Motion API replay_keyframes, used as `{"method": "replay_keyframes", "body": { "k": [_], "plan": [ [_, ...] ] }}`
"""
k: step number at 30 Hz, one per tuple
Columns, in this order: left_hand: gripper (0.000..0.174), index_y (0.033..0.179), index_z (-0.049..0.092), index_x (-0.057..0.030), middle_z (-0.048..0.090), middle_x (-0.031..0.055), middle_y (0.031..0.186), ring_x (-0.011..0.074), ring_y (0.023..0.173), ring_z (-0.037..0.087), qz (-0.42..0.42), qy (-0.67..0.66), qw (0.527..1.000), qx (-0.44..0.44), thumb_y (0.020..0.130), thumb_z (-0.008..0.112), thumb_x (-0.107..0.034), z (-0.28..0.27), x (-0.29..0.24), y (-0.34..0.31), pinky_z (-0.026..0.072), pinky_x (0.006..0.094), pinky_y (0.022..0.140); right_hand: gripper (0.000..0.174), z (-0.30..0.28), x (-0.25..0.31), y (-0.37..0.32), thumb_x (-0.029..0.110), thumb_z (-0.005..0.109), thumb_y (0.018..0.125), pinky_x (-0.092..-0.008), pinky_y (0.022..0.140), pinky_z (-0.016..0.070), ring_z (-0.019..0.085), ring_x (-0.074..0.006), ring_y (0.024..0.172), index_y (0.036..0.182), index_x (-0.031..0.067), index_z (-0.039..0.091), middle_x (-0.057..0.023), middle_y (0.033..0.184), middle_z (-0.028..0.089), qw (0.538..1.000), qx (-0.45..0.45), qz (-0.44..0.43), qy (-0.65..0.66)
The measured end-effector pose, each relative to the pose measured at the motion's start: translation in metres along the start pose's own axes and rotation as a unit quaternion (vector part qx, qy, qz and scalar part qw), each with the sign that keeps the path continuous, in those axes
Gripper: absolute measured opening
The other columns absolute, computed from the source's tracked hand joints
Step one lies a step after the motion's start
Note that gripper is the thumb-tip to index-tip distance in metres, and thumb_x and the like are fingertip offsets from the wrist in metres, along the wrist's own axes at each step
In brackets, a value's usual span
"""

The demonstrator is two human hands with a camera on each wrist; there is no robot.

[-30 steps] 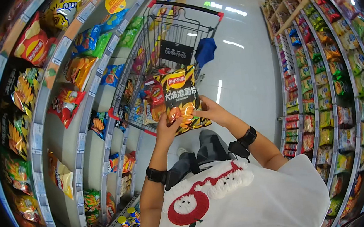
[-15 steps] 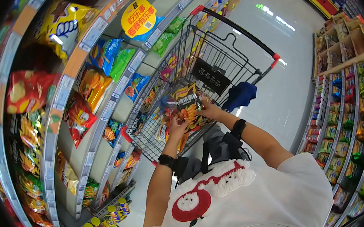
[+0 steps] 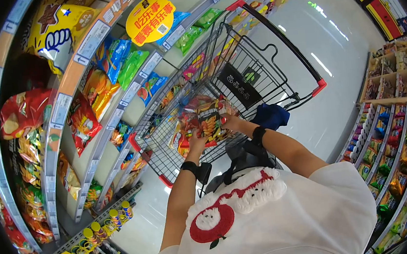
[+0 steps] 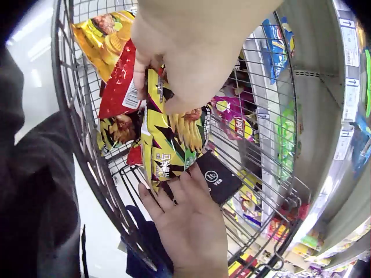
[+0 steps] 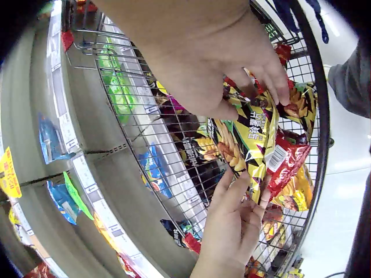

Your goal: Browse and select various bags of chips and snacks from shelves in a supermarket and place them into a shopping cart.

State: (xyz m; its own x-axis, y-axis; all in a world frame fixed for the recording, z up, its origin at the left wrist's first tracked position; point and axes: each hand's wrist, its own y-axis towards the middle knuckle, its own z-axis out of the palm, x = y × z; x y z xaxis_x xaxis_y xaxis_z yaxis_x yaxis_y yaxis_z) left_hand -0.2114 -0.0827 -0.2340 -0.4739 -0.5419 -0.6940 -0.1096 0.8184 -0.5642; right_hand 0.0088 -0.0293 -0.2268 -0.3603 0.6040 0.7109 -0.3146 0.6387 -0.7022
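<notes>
A black-and-yellow bag of potato chips (image 3: 210, 120) is between my hands, inside the shopping cart's basket. The left hand (image 3: 198, 142) grips one side, its thumb over the bag's face in the right wrist view. At the opposite side my right hand (image 3: 231, 123) holds on, with thumb and fingers about that end. Around the held bag (image 4: 169, 136) lie other chip bags: a red one (image 5: 288, 163) with a barcode, a yellow-orange one (image 4: 104, 40) and a dark one (image 5: 301, 107). Part of the held bag is hidden behind the fingers.
The wire cart (image 3: 159, 148) stands alongside snack shelves (image 3: 109, 119) on the left. A dark blue cloth item (image 3: 270, 116) hangs at its side. Chip canisters (image 3: 96, 230) sit low at left. Another snack shelf (image 3: 394, 172) stands right, across the shiny floor (image 3: 307, 87).
Both hands have lowered the chip bag into the cart, onto the other bags. In the head view the cart has shifted right and the shelves have turned as the head moved.
</notes>
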Motion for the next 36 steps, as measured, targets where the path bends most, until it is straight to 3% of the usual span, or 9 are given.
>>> {"method": "replay_keyframes", "body": {
  "k": [1, 5, 8, 10, 16, 20, 22, 30, 36],
  "plan": [
    [0.070, 0.125, 0.043, -0.0036, 0.060, 0.0180, 0.107, 0.0292, 0.098, 0.059, -0.016, 0.004, 1.000, 0.014, 0.067, 0.072, -0.028, -0.002, -0.008, -0.009, 0.0458, 0.0350, 0.082, 0.070, 0.001, 0.014, -0.013, 0.010, 0.062, 0.075, -0.0446, 0.068, 0.0560, 0.059, -0.0350, 0.095, 0.136, 0.0097, 0.029, -0.0207, 0.119, 0.050, 0.999, 0.009, 0.040, 0.000],
    [0.069, 0.127, 0.041, -0.0040, 0.060, 0.0205, 0.104, 0.0319, 0.096, 0.060, -0.066, 0.014, 0.996, 0.054, 0.068, 0.067, -0.029, -0.001, 0.011, -0.017, 0.0452, 0.0364, 0.083, 0.070, 0.015, 0.015, -0.016, 0.009, 0.062, 0.075, -0.0454, 0.066, 0.0555, 0.059, -0.0317, 0.094, 0.136, 0.0100, 0.029, -0.0189, 0.116, 0.053, 0.999, 0.008, 0.053, 0.011],
    [0.064, 0.127, 0.043, -0.0063, 0.064, 0.0142, 0.091, 0.0226, 0.072, 0.062, -0.037, 0.063, 0.997, 0.022, 0.071, 0.067, -0.026, -0.005, 0.004, -0.035, 0.0486, 0.0322, 0.064, 0.070, 0.022, 0.020, -0.025, 0.013, 0.062, 0.074, -0.0445, 0.066, 0.0543, 0.061, -0.0327, 0.090, 0.136, 0.0073, 0.029, -0.0189, 0.109, 0.057, 0.999, 0.009, 0.043, -0.010],
    [0.063, 0.125, 0.045, -0.0046, 0.061, 0.0194, 0.103, 0.0289, 0.092, 0.060, 0.013, 0.051, 0.998, 0.023, 0.071, 0.066, -0.030, -0.010, 0.003, -0.046, 0.0468, 0.0347, 0.079, 0.066, 0.025, 0.007, -0.012, 0.018, 0.063, 0.072, -0.0440, 0.066, 0.0529, 0.061, -0.0328, 0.090, 0.131, 0.0070, 0.034, -0.0202, 0.105, 0.058, 0.990, -0.032, -0.023, -0.135],
    [0.057, 0.120, 0.046, -0.0019, 0.054, 0.0189, 0.118, 0.0291, 0.102, 0.057, 0.117, 0.075, 0.990, 0.015, 0.076, 0.065, -0.031, -0.053, 0.011, -0.093, 0.0445, 0.0344, 0.086, 0.055, 0.071, 0.027, -0.064, 0.025, 0.062, 0.069, -0.0483, 0.078, 0.0454, 0.057, -0.0380, 0.091, 0.118, 0.0049, 0.043, -0.0222, 0.096, 0.058, 0.836, -0.225, -0.176, -0.469],
    [0.041, 0.117, 0.050, -0.0052, 0.060, 0.0125, 0.108, 0.0204, 0.085, 0.062, 0.232, -0.018, 0.970, -0.064, 0.080, 0.062, -0.018, -0.095, 0.072, -0.136, 0.0496, 0.0307, 0.075, 0.054, 0.148, 0.027, -0.085, 0.027, 0.062, 0.071, -0.0476, 0.082, 0.0434, 0.052, -0.0394, 0.098, 0.118, 0.0064, 0.045, -0.0191, 0.099, 0.057, 0.762, -0.287, -0.289, -0.503],
    [0.036, 0.113, 0.052, -0.0055, 0.062, 0.0112, 0.103, 0.0192, 0.082, 0.063, 0.191, -0.045, 0.977, -0.089, 0.080, 0.062, -0.016, -0.137, 0.072, -0.189, 0.0503, 0.0303, 0.072, 0.049, 0.195, 0.030, -0.096, 0.026, 0.064, 0.071, -0.0490, 0.085, 0.0408, 0.049, -0.0381, 0.101, 0.115, 0.0088, 0.048, -0.0178, 0.105, 0.055, 0.785, -0.255, -0.299, -0.479],
    [0.030, 0.106, 0.057, -0.0058, 0.064, 0.0090, 0.087, 0.0172, 0.073, 0.063, 0.219, -0.086, 0.942, -0.240, 0.080, 0.063, -0.019, -0.212, 0.229, -0.315, 0.0496, 0.0284, 0.068, 0.046, 0.380, 0.061, -0.132, 0.029, 0.064, 0.070, -0.0498, 0.086, 0.0357, 0.040, -0.0323, 0.114, 0.109, 0.0084, 0.052, -0.0139, 0.107, 0.052, 0.658, -0.075, -0.477, -0.578],
    [0.034, 0.101, 0.060, -0.0073, 0.066, 0.0133, 0.083, 0.0261, 0.082, 0.064, -0.036, -0.137, 0.955, -0.263, 0.077, 0.065, -0.030, -0.240, 0.298, -0.362, 0.0499, 0.0339, 0.072, 0.051, 0.475, 0.117, -0.131, 0.027, 0.060, 0.075, -0.0452, 0.090, 0.0386, 0.044, -0.0345, 0.110, 0.121, 0.0088, 0.047, -0.0173, 0.114, 0.051, 0.567, 0.168, -0.508, -0.626]
  ]
}}
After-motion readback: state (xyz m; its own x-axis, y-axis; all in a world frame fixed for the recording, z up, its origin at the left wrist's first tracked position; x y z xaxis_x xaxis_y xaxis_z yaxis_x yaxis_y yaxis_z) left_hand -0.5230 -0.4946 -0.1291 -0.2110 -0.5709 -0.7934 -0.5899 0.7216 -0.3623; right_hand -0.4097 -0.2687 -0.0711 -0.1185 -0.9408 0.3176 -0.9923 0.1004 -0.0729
